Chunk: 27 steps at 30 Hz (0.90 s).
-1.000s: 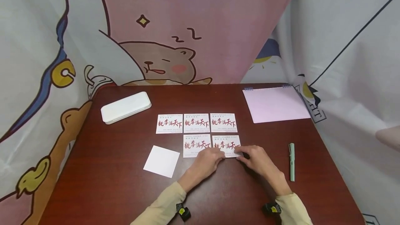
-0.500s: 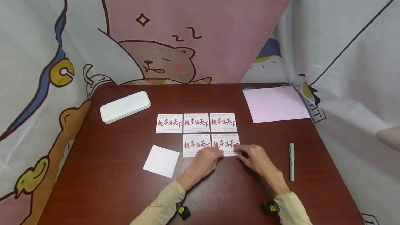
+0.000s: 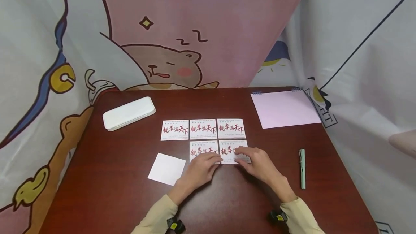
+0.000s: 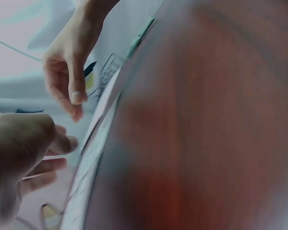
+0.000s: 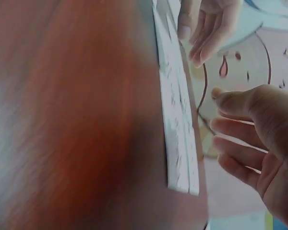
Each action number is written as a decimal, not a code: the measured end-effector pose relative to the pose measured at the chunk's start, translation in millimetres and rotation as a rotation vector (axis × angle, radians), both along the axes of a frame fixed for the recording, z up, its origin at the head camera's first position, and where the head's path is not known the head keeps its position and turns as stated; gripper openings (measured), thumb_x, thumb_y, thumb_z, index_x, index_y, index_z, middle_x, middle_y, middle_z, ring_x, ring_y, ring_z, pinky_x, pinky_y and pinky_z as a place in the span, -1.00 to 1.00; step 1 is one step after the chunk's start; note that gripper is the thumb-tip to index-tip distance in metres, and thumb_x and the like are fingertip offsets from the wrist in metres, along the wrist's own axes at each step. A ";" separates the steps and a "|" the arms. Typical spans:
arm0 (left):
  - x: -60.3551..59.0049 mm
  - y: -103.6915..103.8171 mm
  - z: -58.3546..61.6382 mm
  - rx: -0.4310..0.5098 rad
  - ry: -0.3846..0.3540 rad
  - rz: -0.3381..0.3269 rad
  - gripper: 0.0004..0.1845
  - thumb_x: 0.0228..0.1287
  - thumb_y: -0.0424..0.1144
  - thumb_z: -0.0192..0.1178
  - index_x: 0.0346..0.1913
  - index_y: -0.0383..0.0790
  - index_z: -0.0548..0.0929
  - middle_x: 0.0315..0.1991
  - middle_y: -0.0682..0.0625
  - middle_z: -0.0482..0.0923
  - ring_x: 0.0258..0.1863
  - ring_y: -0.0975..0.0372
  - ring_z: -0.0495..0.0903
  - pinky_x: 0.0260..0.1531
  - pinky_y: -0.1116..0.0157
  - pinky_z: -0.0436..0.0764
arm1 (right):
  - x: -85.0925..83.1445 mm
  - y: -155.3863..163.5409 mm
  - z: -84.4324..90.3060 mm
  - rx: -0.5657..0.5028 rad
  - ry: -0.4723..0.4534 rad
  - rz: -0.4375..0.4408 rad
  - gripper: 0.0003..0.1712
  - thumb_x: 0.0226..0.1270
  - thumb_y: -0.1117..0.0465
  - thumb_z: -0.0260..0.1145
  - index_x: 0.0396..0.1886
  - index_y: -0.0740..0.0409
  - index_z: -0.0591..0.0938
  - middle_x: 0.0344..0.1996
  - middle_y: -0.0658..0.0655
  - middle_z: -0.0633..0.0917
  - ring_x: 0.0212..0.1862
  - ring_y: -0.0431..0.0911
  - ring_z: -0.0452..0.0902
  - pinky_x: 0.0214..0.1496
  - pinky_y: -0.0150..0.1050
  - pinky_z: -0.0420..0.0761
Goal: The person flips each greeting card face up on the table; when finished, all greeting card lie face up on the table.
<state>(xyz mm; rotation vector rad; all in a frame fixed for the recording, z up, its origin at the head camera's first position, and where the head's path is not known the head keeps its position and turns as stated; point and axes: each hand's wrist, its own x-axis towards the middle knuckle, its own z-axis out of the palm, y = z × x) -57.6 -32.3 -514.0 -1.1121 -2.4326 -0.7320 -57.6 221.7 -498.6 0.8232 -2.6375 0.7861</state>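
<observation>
We see five white rectangular paper cards printed with red and black brush lettering, laid flat on the dark reddish-brown wooden tabletop (image 3: 113,190) in two rows, three behind and two in front. The front-right card (image 3: 229,150) lies edge to edge with the front-left card (image 3: 203,149), directly below the back row's right card (image 3: 231,128).

Compared with a second ago, both hands have shifted leftward: the right hand (image 3: 256,163) now covers the right half of the front-right card, where earlier it sat at that card's right corner, and the left hand (image 3: 200,169) has slid from the seam between the two front cards onto the lower edge of the front-left card.

Our right hand lies over its card with loosely extended fingers (image 5: 240,153) touching the surface, gripping nothing. Our left hand rests its relaxed fingertips (image 4: 62,143) at the near edge of the front-left card, also holding nothing. Both cards lie just ahead of the knuckles.
</observation>
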 end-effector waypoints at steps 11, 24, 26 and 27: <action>-5.8 -100.7 37.4 -0.140 -0.321 0.146 -0.32 -0.06 -0.43 0.54 0.24 -0.20 0.61 0.19 -0.13 0.62 0.18 -0.02 0.62 0.16 0.00 0.63 | -16.9 -85.3 24.6 0.087 -0.040 0.042 -0.31 0.02 0.07 0.64 0.12 0.24 0.60 -0.07 0.16 0.69 -0.05 0.05 0.59 0.01 -0.06 0.62; -4.1 -160.6 34.5 -0.323 -0.567 0.250 0.03 -0.28 -0.48 0.60 0.42 -0.30 0.40 0.40 -0.28 0.39 0.35 -0.16 0.44 0.25 -0.17 0.51 | -18.7 -181.7 20.8 0.360 -0.191 0.090 0.05 -0.04 -0.42 0.52 0.25 0.20 0.47 -0.07 0.13 0.59 -0.10 -0.03 0.47 -0.04 -0.20 0.54; -4.8 -163.8 29.1 -0.320 -0.571 0.243 0.08 -0.34 -0.47 0.63 0.43 -0.30 0.38 0.37 -0.25 0.42 0.31 -0.13 0.47 0.23 -0.13 0.54 | -16.2 -194.0 14.3 0.418 -0.165 0.072 0.10 -0.14 -0.52 0.50 0.20 0.18 0.48 -0.10 0.12 0.57 -0.12 -0.05 0.45 -0.07 -0.22 0.51; -5.4 -164.9 26.9 -0.315 -0.573 0.238 0.11 -0.37 -0.46 0.65 0.44 -0.30 0.38 0.34 -0.23 0.43 0.28 -0.11 0.48 0.22 -0.10 0.56 | -14.4 -199.4 11.3 0.443 -0.155 0.061 0.13 -0.19 -0.55 0.49 0.18 0.18 0.49 -0.11 0.12 0.56 -0.13 -0.05 0.43 -0.09 -0.23 0.49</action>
